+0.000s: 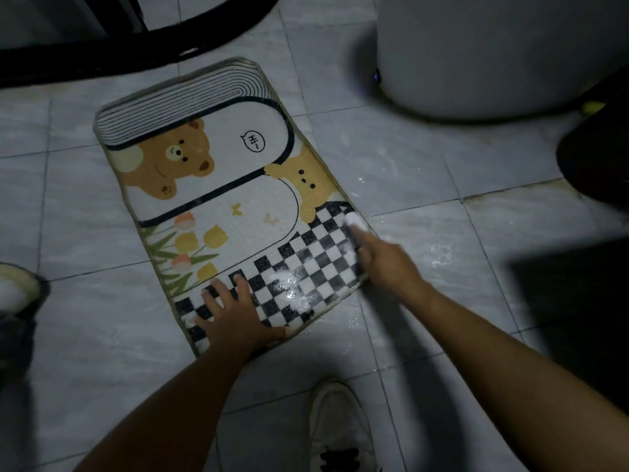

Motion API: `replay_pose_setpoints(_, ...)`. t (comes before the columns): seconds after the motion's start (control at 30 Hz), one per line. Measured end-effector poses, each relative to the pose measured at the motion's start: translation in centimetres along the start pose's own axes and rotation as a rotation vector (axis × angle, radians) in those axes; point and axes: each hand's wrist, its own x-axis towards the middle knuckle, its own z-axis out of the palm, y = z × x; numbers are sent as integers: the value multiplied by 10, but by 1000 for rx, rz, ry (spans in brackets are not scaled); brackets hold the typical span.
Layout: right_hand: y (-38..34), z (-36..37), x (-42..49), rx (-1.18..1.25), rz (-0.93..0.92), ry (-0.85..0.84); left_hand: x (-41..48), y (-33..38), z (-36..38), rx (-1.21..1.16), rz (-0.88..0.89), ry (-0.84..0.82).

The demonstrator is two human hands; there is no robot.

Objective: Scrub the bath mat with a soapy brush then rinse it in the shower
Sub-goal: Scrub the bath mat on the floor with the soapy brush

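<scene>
The bear-printed bath mat (218, 185) is laid flat on the tiled floor (425, 185), near the toilet base (493, 56). Its checkered near end, dabbed with foam (289, 284), is pressed by the flat left hand (231, 311). At its right edge a brush (354, 223) is gripped by the right hand (384, 264).

The brush (354, 223) is being smeared by motion blur and largely covered by the right grip (384, 264), which is blurred too; how the fingers lie cannot be told. A checkered corner of the mat (238, 185) is being hidden under the left grip (231, 315). A shoe (340, 434) is being cut off by the bottom edge, a slipper (17, 291) by the left. A white body (476, 46) and a dark shape (595, 165) are being cropped at top and right; the shape cannot be identified.
</scene>
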Motion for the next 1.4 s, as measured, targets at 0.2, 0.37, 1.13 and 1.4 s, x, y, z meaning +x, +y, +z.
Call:
replay_pose_setpoints(0.2,-35,42,-42,77,-178,-190,-1,0,0,-23,9,21)
replay_pose_setpoints(0.37,-6,8,-5,168,26,79,0,0,1,-23,10,24)
replay_pose_setpoints(1.13,-17,-3,39,-59,16,18,3,-3,4,5,18,37)
replay_pose_setpoints(1.4,-21,16,26,53,-91,-117,3,-5,5,-15,34,44)
